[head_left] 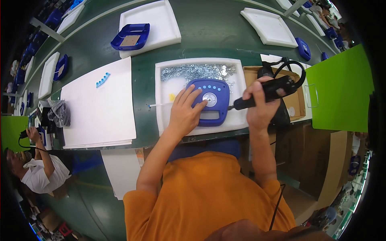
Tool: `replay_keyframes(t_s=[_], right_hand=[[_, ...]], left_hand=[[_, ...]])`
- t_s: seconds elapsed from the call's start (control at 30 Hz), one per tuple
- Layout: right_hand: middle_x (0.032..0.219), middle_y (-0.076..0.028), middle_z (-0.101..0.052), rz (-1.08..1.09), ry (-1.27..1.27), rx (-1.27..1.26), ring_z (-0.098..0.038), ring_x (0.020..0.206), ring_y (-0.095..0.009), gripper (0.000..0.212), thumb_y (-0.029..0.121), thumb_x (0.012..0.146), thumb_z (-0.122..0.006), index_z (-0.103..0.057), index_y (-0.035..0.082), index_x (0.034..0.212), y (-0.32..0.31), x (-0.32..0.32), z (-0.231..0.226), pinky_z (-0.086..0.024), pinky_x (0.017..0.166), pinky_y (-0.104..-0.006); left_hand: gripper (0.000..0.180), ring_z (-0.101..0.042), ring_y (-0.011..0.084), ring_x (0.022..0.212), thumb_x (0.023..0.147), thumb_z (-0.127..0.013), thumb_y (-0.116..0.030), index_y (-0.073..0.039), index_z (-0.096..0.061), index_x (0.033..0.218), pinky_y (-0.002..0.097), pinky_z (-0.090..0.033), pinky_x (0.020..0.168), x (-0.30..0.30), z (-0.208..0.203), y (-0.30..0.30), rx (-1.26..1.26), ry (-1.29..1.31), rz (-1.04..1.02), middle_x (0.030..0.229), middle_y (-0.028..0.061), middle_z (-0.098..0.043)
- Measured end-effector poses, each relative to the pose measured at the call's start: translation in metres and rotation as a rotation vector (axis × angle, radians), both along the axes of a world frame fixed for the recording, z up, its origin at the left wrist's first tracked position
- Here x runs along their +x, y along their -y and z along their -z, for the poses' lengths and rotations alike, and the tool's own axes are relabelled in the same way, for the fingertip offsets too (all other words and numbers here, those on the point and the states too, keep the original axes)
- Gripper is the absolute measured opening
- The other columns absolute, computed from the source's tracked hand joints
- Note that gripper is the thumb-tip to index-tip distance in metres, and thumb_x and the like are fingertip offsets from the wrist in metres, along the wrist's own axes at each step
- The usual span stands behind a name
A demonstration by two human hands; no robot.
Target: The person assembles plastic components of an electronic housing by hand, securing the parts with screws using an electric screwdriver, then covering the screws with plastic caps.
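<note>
A blue plastic housing (pixel 223 96) with a row of light-blue dots, a round silver-white dial (pixel 209 99) and a handle-like opening lies on a white foam tray (pixel 161 116). My left hand (pixel 185 110) rests on the housing's left side, fingers spread, with fingertips near the dial. A black power screwdriver (pixel 277 88) is in my right hand (pixel 259 106), fingers wrapped round it. It lies nearly level, its tip pointing left beside the housing's right edge. Many small metal nuts or washers (pixel 197 71) fill the far part of the tray.
White sheets (pixel 98 108) with a light-blue strip (pixel 103 80) lie left. A cardboard box (pixel 297 110) and a green panel (pixel 341 88) stand right. Beyond, another blue shell (pixel 130 37) sits on white foam (pixel 161 20). A co-worker (pixel 44 172) is at far left.
</note>
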State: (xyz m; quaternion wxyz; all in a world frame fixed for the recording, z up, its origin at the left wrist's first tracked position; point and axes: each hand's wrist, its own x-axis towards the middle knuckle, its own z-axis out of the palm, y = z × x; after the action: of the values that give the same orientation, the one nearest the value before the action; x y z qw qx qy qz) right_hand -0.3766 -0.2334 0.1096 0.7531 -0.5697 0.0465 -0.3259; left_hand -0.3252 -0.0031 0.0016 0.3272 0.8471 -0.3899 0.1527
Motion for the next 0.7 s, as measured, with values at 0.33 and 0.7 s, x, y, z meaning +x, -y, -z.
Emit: replay_keyframes(t_s=[0.33, 0.7], right_hand=[[0.093, -0.003, -0.071, -0.105, 0.042, -0.143, -0.071, 0.074, -0.011, 0.029, 0.003, 0.097, -0.091, -0.068, 0.002, 0.115, -0.050, 0.032, 0.019, -0.057, 0.066, -0.0248], [0.097, -0.007, -0.070, -0.452, -0.023, -0.185, -0.067, 0.079, -0.014, 0.029, -0.002, 0.098, -0.087, -0.064, 0.005, 0.115, -0.031, 0.047, 0.027, -0.056, 0.073, -0.0287]], left_hand=[[0.035, -0.060, 0.0409, 0.150, 0.089, -0.079, -0.004, -0.019, -0.085, 0.120, 0.0603, -0.047, 0.125, -0.002, 0.000, 0.001, -0.016, -0.010, -0.013, 0.150, 0.0123, -0.069], [0.035, -0.057, 0.0415, 0.151, 0.087, -0.074, -0.005, -0.014, -0.086, 0.118, 0.0587, -0.043, 0.127, -0.001, -0.001, -0.001, -0.013, -0.012, 0.000, 0.150, 0.0160, -0.068]])
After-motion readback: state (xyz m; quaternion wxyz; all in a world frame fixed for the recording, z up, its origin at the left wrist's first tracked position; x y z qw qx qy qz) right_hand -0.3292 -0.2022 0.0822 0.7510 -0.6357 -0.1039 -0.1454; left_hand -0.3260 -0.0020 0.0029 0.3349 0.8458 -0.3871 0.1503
